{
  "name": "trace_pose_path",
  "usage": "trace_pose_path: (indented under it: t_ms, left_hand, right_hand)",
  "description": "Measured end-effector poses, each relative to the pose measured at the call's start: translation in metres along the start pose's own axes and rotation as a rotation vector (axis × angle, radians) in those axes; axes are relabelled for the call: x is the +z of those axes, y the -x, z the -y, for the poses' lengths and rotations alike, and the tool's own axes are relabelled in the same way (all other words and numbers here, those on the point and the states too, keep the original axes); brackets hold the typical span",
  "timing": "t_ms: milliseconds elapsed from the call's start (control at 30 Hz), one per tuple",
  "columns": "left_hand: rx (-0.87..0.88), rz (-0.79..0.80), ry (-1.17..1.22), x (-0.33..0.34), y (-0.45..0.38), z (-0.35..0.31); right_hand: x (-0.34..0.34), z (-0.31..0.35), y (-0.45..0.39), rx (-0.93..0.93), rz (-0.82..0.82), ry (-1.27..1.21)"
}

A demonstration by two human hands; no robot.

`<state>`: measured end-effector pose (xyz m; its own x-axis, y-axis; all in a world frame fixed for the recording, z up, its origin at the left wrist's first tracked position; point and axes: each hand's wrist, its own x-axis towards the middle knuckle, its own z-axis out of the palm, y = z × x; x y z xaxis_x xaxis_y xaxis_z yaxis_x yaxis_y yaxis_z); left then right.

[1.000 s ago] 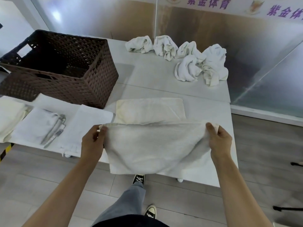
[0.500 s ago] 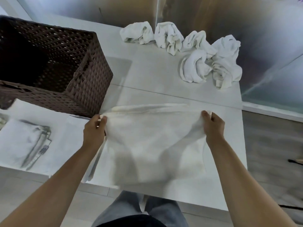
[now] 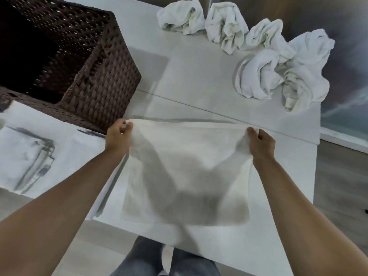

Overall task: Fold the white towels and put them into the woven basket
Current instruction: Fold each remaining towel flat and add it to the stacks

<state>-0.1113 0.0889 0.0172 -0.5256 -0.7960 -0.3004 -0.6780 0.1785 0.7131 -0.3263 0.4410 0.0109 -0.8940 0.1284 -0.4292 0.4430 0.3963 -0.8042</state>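
Both bare arms reach forward, left hand [image 3: 117,136] and right hand [image 3: 260,143] each apparently pinching cloth

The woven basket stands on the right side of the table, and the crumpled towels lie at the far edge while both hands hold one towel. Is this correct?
Not quite. The head view shows the woven basket on the left side of the table. The rest holds: the crumpled towels lie at the far edge, and the left hand and right hand hold one towel.
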Motion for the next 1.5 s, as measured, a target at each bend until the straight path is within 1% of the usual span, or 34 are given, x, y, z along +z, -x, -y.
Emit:
trace_pose_path:
  t_ms: [100,167,233,367,500,567,667,800,967,1067,1300,1367,1500]
  left_hand:
    - [-0.076,0.03,-0.017,0.01,0.007,0.008]
    - [-0.094,0.105,-0.098,0.014,0.021,0.025]
    - [-0.072,0.194,-0.189,0.016,0.042,0.047]
    - [0.034,0.273,-0.295,0.013,0.101,0.081]
    - [0.025,0.319,-0.365,0.002,0.15,0.112]
    - [-0.023,0.342,-0.371,-0.004,0.167,0.125]
    - [-0.092,0.338,-0.349,-0.013,0.181,0.141]
    - [-0.161,0.284,-0.208,-0.022,0.184,0.155]
    - [-0.207,0.301,-0.233,-0.029,0.182,0.158]
    - [-0.22,0.279,-0.265,-0.033,0.186,0.162]
    - [-0.246,0.262,-0.194,-0.038,0.22,0.169]
    - [-0.266,0.245,-0.16,-0.039,0.23,0.17]
    - [-0.329,0.177,0.027,-0.046,0.243,0.165]
  right_hand:
    - [0.004,-0.003,0.004,-0.009,0.004,-0.019]
    - [0.003,-0.012,0.014,0.009,0.032,0.018]
    - [0.002,-0.029,0.027,0.01,0.053,0.092]
    - [-0.005,-0.075,0.066,0.014,0.049,0.239]
    - [-0.023,-0.115,0.121,0.094,0.0,0.313]
    - [-0.031,-0.132,0.143,0.132,-0.024,0.351]
    - [-0.042,-0.153,0.168,0.195,-0.059,0.346]
    - [-0.051,-0.173,0.193,0.276,-0.071,0.314]
    - [-0.057,-0.187,0.226,0.303,-0.035,0.337]
    - [-0.066,-0.196,0.244,0.308,-0.005,0.39]
    - [-0.093,-0.218,0.279,0.357,0.047,0.441]
    - [-0.1,-0.224,0.288,0.371,0.07,0.396]
    - [-0.114,-0.238,0.303,0.356,0.062,0.164]
